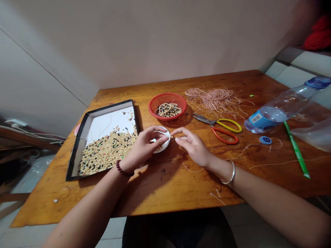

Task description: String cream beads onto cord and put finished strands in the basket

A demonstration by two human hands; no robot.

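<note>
A small cream bead [171,137] sits between my two hands at the middle of the table, with a short bit of thin cord by it. My left hand [144,146] is closed, thumb and index finger pinched on the cord. The fingertips of my right hand [192,146] come together at the bead. From under the right hand a pale cord [190,171] loops out over the wood. Partly hidden behind the left fingers is a small white dish [165,147] with beads in it.
A black-edged tray [99,129] of mixed beads stands left. Behind are a red basket [167,118] of strung beads and tangled pink cord [214,100]. Scissors [214,124], a tilted-looking water bottle [274,115] and a green strip [297,151] lie right.
</note>
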